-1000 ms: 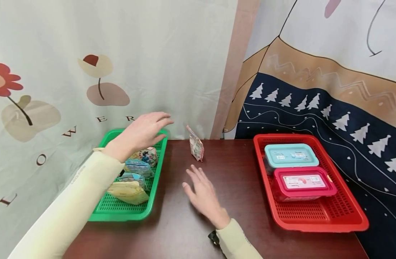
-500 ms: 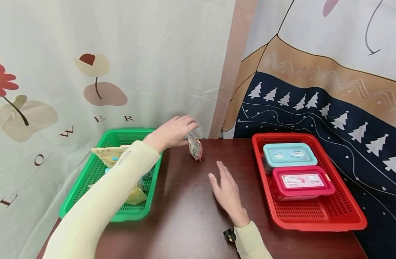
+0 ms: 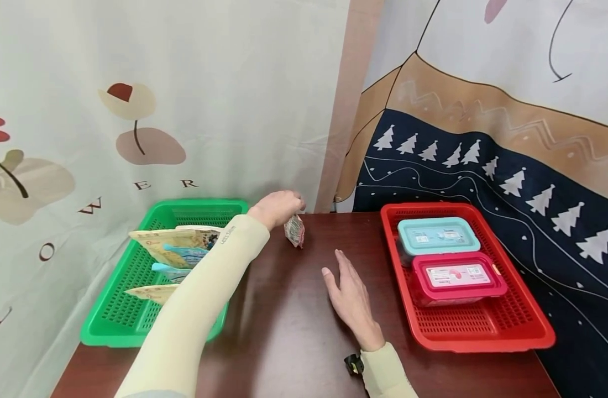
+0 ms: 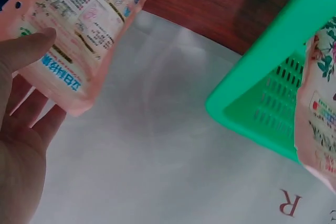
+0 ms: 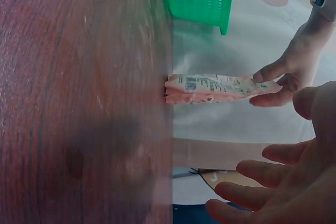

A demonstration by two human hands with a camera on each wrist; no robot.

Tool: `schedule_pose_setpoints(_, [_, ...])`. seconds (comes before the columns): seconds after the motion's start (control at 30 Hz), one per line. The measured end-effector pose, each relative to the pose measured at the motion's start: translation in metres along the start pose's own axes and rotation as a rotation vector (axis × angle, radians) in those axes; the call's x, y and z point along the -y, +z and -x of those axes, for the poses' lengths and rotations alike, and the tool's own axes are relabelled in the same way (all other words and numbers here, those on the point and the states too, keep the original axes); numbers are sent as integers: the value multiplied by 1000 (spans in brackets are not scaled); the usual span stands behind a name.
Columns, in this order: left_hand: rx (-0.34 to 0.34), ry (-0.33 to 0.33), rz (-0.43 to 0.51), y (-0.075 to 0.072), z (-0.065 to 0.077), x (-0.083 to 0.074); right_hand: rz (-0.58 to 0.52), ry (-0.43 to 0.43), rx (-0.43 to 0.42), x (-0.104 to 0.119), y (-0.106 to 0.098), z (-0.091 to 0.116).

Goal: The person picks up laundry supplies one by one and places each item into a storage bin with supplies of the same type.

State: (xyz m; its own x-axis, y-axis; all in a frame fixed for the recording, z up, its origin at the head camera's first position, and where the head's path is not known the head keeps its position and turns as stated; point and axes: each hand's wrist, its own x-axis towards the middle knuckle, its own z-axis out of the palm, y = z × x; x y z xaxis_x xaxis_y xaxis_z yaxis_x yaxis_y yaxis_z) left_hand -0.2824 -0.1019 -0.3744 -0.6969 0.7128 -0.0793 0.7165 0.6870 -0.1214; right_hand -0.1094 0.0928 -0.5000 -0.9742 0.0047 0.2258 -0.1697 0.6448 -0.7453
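A pink pouch (image 3: 295, 232) with printed text stands upright near the table's back edge. My left hand (image 3: 279, 208) pinches its top: in the left wrist view the thumb lies on the printed face of the pouch (image 4: 86, 40) and the fingers are behind it. The right wrist view shows the pouch (image 5: 210, 88) with its lower end on the table. My right hand (image 3: 351, 298) hovers over the table between the pouch and the red basket, its fingers fairly straight and holding nothing.
At left is a green basket (image 3: 92, 330) with several pouches (image 3: 164, 241) standing in it. A red basket (image 3: 483, 345) at right holds a teal-lidded box (image 3: 438, 235) and a pink-lidded box (image 3: 458, 276). Behind the table (image 3: 284, 331) hangs a printed curtain (image 3: 244, 99).
My left hand has moved right from over the green basket to the pouch and now pinches its top. My right hand has shifted right, away from the pouch.
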Motion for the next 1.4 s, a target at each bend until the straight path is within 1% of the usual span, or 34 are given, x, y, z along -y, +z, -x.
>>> schedule_pose_setpoints(0.13, [16,-51,28,2,-3,5,-10,16,10,1,-1,0])
schedule_pose_setpoints(0.27, [13,-78,15,3,-5,8,-17,22,20,2,0,0])
schedule_pose_setpoints(0.47, [-7,-88,-49,5,-2,7,-15,20,26,3,2,-1])
schedule_pose_setpoints(0.6, [-7,-94,-77,3,-1,7,-9,11,14,2,3,0])
schedule_pose_setpoints(0.8, [-8,-118,-69,-6,7,9,-6,-2,14,4,4,1])
schedule_pose_setpoints(0.9, [-19,-109,-63,-13,10,8,-12,4,23,7,5,1])
schedule_pose_setpoints(0.97, [-23,-110,-40,-18,13,7,-18,12,32,8,5,1])
schedule_pose_setpoints(1.2, [-20,-168,136,-48,29,5,-10,-4,39,10,8,3])
schedule_pose_setpoints(1.3, [-37,-182,186,-62,39,6,2,-17,44,11,9,5])
schedule_pose_setpoints(1.4, [-69,-183,226,-76,51,9,16,-39,49,11,11,6])
